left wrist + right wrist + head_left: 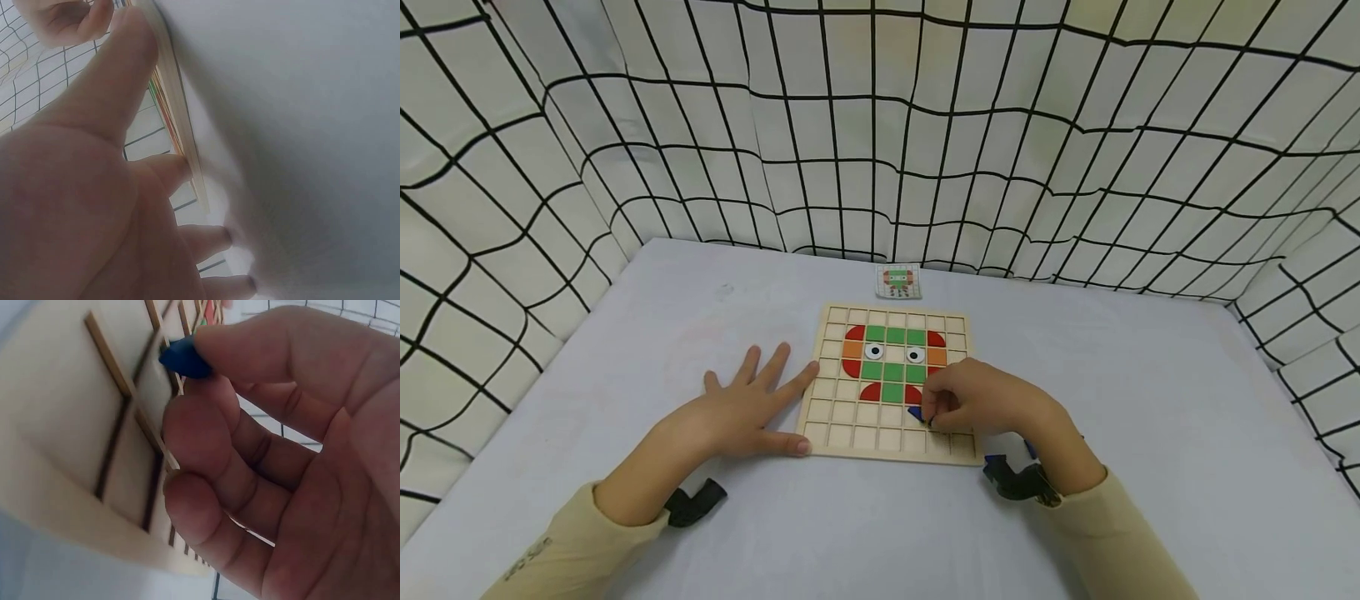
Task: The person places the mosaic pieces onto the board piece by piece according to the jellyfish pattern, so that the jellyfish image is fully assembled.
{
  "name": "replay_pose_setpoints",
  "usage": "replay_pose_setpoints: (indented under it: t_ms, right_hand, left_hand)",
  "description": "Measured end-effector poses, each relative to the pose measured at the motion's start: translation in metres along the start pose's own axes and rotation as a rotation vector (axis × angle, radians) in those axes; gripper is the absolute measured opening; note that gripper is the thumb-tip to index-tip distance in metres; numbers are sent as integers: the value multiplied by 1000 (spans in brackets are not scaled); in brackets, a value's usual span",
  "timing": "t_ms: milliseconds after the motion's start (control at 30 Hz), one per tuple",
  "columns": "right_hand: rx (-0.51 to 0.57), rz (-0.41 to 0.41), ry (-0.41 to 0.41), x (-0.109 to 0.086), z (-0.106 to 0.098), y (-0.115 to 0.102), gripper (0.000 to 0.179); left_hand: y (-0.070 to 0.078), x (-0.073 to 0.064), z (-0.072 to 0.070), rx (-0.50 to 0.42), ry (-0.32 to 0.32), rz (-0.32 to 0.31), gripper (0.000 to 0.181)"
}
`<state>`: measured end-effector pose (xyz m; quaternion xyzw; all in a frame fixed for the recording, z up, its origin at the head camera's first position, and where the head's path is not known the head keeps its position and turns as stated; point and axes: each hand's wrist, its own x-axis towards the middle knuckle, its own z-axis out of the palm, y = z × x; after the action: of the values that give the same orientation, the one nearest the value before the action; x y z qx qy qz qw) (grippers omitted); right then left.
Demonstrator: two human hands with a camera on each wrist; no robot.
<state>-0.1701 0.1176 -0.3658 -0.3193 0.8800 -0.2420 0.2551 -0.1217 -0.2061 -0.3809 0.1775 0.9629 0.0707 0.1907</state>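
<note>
A square wooden grid board (850, 412) lies flat, its cells partly filled with green squares (892, 392), red rounded pieces (852, 367), orange pieces and two eye pieces (874, 351). Over its lower right part, my right hand (981, 396) pinches a small blue tile (186, 357) between thumb and forefinger, close above the cells. The left hand (741, 415) lies spread at the board's left side, thumb and forefinger touching its edge, as the left wrist view also shows.
A small picture card (898, 282) with a similar coloured pattern lies behind the board. Part of a blue piece (1030, 450) shows beside the right wrist. Black wrist straps (696, 503) sit at both cuffs. White walls with black netting (820, 125) enclose the white table (715, 292).
</note>
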Motion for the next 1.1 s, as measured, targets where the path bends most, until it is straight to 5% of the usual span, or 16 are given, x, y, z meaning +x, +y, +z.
replay_pose_setpoints:
  t_ms: [733, 1100]
  right_hand:
    - [-37, 24, -19, 2, 7, -4, 16]
    - [-28, -39, 11, 7, 11, -7, 14]
  left_hand:
    - [-2, -1, -2, -12, -16, 3, 107]
    - [-1, 0, -1, 4, -4, 2, 107]
